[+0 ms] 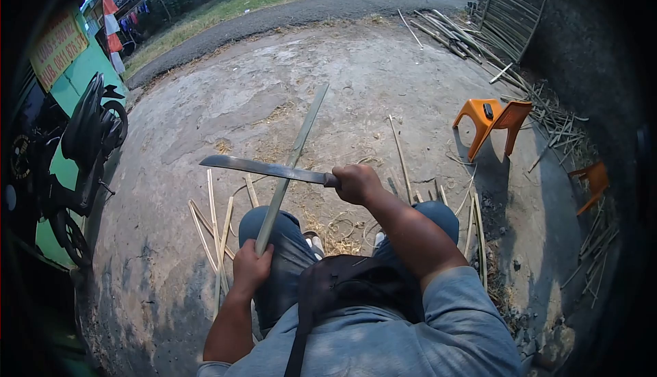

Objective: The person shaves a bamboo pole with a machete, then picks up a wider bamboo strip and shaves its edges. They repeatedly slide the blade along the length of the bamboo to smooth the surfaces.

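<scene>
The right hand [356,184] is closed around the brown handle [331,180] of a long machete with a grey metal blade [253,167]. From that grip the blade runs out to the left, its tip the part farthest from the fist. The left hand [252,266], below and to the left of the right one, is closed on the near end of a long, flat, pale green-grey bamboo strip [301,137]. From this grip the strip slants up and away over the left knee [267,223], clad in blue denim, and its far end lies beyond the machete. The blade crosses over the strip between the two grips; whether its edge bites into it, I cannot tell.

Just left of the left hand, narrow yellowish bamboo slats [217,230] lie on the grey concrete ground [171,206]. Below the right hand's grip, a black fabric bag [356,284] rests on the lap. Well to the right of and beyond that grip stands an orange plastic chair [484,129] with a small black object [488,110] on it.
</scene>
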A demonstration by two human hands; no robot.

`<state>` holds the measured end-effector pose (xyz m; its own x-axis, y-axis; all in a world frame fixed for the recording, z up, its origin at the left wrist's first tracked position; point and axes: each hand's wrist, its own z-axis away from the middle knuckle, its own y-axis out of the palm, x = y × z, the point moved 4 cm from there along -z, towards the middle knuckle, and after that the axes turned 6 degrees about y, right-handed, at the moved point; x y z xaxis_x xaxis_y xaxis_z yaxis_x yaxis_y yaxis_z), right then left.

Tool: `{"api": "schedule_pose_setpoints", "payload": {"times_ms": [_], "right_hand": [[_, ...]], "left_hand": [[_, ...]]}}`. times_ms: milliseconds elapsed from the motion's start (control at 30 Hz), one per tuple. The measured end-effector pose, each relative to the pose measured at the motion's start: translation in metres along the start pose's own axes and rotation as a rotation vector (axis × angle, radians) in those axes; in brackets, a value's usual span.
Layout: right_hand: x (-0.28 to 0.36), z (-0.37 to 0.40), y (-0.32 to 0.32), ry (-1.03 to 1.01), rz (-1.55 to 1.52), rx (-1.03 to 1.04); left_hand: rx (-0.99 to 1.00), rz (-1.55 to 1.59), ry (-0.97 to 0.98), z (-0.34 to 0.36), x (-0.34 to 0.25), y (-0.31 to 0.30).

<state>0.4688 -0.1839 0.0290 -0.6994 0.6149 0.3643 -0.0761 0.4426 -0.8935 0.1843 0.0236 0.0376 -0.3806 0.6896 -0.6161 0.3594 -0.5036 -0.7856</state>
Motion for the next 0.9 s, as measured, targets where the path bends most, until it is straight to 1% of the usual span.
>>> {"api": "schedule_pose_setpoints", "payload": {"times_ms": [67,100,167,200,300,333,367,433,533,633,767,833,900], "right_hand": [[0.019,0.006,-0.013,0.045,-0.008,0.089],[0.026,0.009,-0.017,0.029,-0.024,0.101],[0.041,0.012,-0.019,-0.032,0.013,0.220],[0.044,0.013,-0.017,-0.118,0.016,0.196],[0.037,0.003,-0.017,-0.077,0.098,0.182],[0.030,-0.001,-0.019,0.069,0.075,0.202],[0.018,-0.004,-0.022,0.142,0.027,0.170],[0.005,-0.011,-0.022,0.148,0.024,0.165],[0.005,-0.006,-0.017,0.097,-0.007,0.021],[0.019,0.003,-0.025,0.108,-0.032,0.118],[0.031,0.002,-0.030,-0.087,0.046,0.139],[0.012,-0.007,-0.035,-0.030,0.059,0.079],[-0.015,-0.017,-0.028,0.147,-0.044,0.008]], "left_hand": [[0.015,0.019,-0.034,-0.001,-0.007,-0.002],[0.020,0.026,-0.048,-0.001,-0.009,-0.002],[0.011,0.014,-0.044,-0.003,-0.011,0.000],[-0.001,-0.006,-0.027,-0.002,-0.013,0.001],[-0.040,-0.067,0.011,-0.002,-0.016,0.004],[-0.047,-0.088,0.014,0.001,-0.016,0.005],[-0.048,-0.097,0.015,0.004,-0.015,0.006],[-0.064,-0.110,0.035,0.002,-0.017,0.006],[0.008,-0.112,-0.026,0.000,-0.020,0.002],[-0.006,-0.064,-0.038,-0.001,-0.013,0.005],[-0.025,0.001,-0.022,-0.001,-0.018,0.004],[-0.043,0.024,-0.016,0.003,-0.018,0.005],[-0.053,0.014,-0.021,0.005,-0.011,0.006]]}}
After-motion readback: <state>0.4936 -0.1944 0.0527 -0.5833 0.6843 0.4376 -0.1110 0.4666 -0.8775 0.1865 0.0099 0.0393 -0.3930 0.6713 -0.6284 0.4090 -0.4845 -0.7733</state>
